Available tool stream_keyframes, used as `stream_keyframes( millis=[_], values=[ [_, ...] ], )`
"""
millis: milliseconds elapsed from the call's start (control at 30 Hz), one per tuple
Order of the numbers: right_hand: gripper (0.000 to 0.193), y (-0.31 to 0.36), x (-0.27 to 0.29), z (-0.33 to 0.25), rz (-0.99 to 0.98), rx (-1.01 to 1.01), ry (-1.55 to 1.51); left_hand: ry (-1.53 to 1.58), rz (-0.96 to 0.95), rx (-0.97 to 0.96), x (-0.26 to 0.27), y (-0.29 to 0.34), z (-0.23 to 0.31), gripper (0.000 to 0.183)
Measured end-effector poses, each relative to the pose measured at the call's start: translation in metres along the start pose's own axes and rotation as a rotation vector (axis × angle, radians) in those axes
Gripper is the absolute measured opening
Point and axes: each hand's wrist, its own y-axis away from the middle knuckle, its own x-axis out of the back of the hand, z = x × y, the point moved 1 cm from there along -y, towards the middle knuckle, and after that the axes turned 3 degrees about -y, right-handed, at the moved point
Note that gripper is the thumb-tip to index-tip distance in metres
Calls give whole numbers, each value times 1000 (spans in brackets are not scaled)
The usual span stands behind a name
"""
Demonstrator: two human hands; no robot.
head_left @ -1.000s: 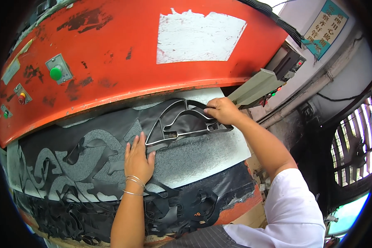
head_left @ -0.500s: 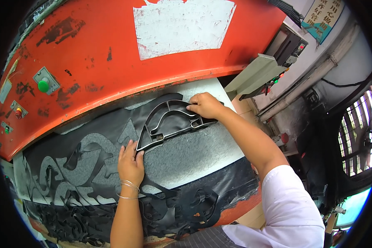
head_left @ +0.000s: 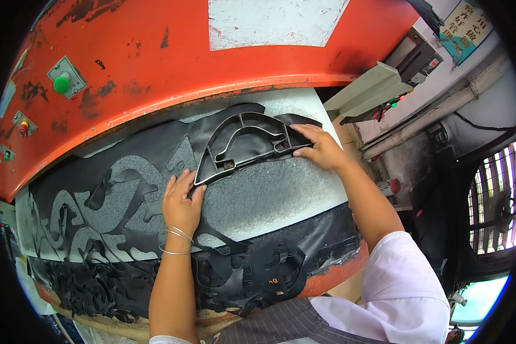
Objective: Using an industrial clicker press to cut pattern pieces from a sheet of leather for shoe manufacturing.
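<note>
A half-moon metal cutting die (head_left: 241,119) with inner cross ribs lies on a black leather-like sheet (head_left: 180,135), its straight side toward me. My right hand (head_left: 320,148) grips the die's right end, fingers over the far edge and thumb on the near side. At the pointed left end, my left hand (head_left: 182,203) pinches the tip between thumb and fingers. Left of the die, the sheet has curved cut-out gaps showing the grey, worn surface of the white cutting board (head_left: 258,200).
An orange-red machine beam (head_left: 155,57) spans the far side, bearing a green button (head_left: 62,85) and a red knob (head_left: 23,128). Black scrap strips (head_left: 109,292) hang along the near edge. A grey control box (head_left: 367,92) stands at the far right.
The right hand has shifted to the die's right end, its thumb now on the near side. The left hand stays at the tip. The whole view has shifted slightly.
</note>
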Motion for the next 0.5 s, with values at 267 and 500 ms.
stream_keyframes(
  millis=[267, 500],
  values=[
    [71, 1, -4, 12, -40, -17, 13, 63, 33, 78, 4, 3, 1, 32],
    [73, -7, 0, 16, -69, 13, 21, 53, 1, 93, 9, 0, 8, 31]
  ],
)
